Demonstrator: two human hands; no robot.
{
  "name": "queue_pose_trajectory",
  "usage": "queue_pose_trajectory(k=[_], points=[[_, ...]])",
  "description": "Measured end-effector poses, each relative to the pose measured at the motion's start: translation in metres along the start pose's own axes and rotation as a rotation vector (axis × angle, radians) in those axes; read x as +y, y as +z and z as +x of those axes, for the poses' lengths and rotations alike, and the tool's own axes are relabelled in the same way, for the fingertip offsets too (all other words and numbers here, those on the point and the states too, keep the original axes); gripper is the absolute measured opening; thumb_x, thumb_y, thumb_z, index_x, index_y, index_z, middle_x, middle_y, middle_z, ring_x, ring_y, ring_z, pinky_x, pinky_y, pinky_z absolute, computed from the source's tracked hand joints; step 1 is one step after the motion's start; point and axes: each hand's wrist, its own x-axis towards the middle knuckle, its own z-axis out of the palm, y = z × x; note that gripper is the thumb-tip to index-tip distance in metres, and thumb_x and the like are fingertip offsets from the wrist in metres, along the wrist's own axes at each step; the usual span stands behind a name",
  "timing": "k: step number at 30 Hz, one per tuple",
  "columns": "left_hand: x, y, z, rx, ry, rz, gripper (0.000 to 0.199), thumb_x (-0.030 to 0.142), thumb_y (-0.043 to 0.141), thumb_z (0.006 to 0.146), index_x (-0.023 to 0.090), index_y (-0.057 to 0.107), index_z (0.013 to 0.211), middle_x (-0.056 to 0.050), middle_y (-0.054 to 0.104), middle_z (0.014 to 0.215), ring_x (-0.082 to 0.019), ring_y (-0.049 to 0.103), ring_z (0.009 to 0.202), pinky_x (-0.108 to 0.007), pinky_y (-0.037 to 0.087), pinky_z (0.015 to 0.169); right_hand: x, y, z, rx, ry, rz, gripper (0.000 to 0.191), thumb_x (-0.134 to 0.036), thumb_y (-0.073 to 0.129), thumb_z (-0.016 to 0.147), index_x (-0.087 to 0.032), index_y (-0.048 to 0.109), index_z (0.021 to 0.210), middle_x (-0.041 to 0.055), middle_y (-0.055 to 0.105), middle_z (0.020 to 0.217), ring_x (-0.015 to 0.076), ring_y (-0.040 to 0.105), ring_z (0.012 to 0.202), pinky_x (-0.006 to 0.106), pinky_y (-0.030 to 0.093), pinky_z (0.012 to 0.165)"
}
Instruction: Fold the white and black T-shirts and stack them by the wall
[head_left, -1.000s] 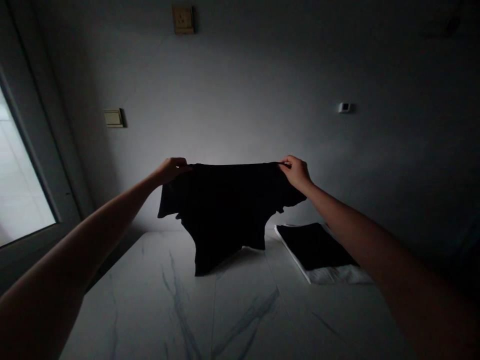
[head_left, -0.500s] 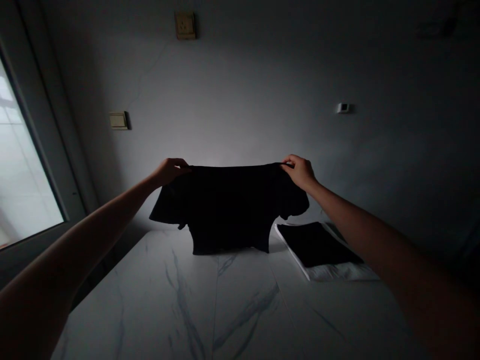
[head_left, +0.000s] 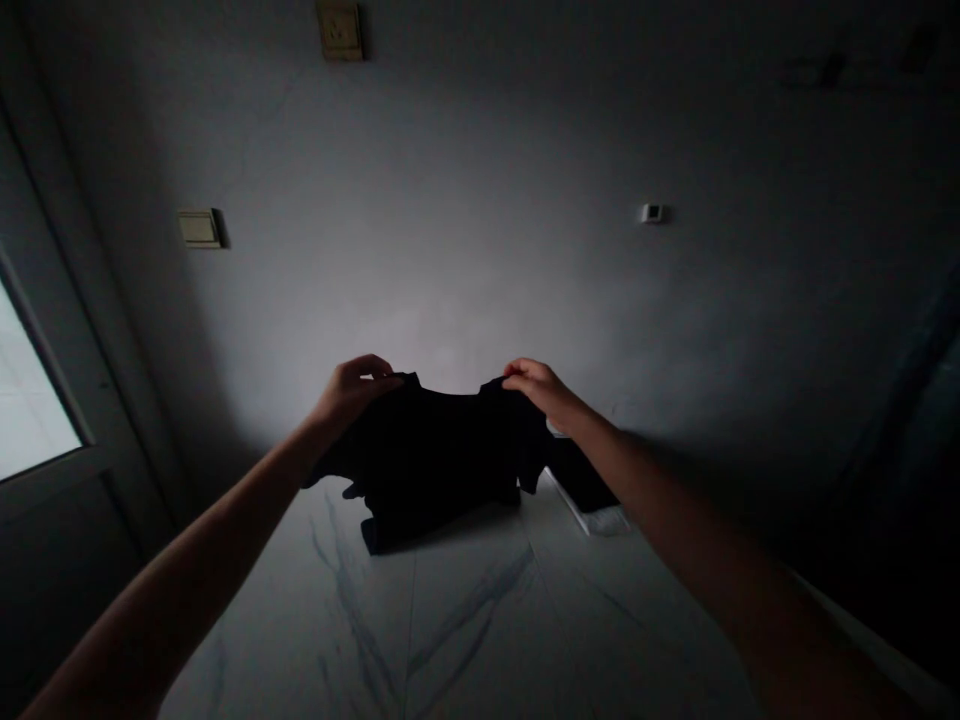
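At six o'clock in view, the black shirt (head_left: 442,455) hangs, hem seemingly on the dim table (head_left: 300,620); left hand (head_left: 354,390) pinches its ten o'clock shoulder, right hand (head_left: 546,392) its two o'clock. Level hands and even pull should keep it square.

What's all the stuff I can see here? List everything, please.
garment: 1, black, held up over the table
folded cloth: 1 visible, black, on the table, partly behind the right arm
white layer: count unclear, white, under the folded cloth
table: 1, pale with grey veining, below
wall: 1, greyish, behind
socket: 1, yellowish, top of wall
switch: 1, yellowish, wall, left
small device: 1, white with dark centre, wall, right
glass pane: 1, bright, far left
hands: 2, left and right, pinching the garment's top edge
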Motion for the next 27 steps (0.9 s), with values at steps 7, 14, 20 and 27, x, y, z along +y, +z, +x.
queue_pose_trajectory(k=[7,14,20,27], points=[[-0.022,0.077,-0.078,-0.111,-0.098,-0.231,0.029,0.040,0.080,0.066,0.018,0.064,0.077,0.001,0.062,0.066,-0.012,0.056,0.061,-0.021,0.039,0.053,0.035,0.074,-0.082,-0.033,-0.140,-0.099,0.045,-0.040,0.082,0.070,-0.023,0.068,0.109,-0.0028,0.057,0.074,0.0127,0.051,0.063,0.026,0.044,0.059],[-0.058,0.085,-0.094,-0.254,-0.133,-0.152,0.020,0.032,0.078,0.066,0.019,0.067,0.076,0.003,0.059,0.066,-0.010,0.051,0.061,-0.021,0.038,0.055,0.065,0.081,-0.103,0.054,-0.222,-0.057,0.006,-0.018,0.067,0.083,-0.023,0.071,0.081,-0.0012,0.061,0.072,0.0127,0.054,0.064,0.024,0.042,0.058],[-0.085,0.080,-0.078,-0.215,-0.209,-0.139,0.019,0.026,0.076,0.063,0.018,0.061,0.068,0.005,0.049,0.059,-0.008,0.042,0.056,-0.020,0.031,0.050,0.073,0.080,-0.099,0.068,-0.238,-0.079,0.014,-0.011,0.062,0.083,-0.023,0.071,0.084,-0.0012,0.063,0.074,0.0123,0.055,0.065,0.023,0.041,0.057],[-0.093,0.087,-0.075,-0.354,-0.140,-0.234,0.027,0.032,0.080,0.066,0.019,0.059,0.075,0.008,0.044,0.058,-0.008,0.038,0.054,-0.020,0.029,0.049,0.079,0.082,-0.096,0.018,-0.172,-0.116,0.008,-0.014,0.065,0.083,-0.022,0.069,0.082,-0.0004,0.066,0.075,0.0134,0.060,0.066,0.023,0.044,0.059]])
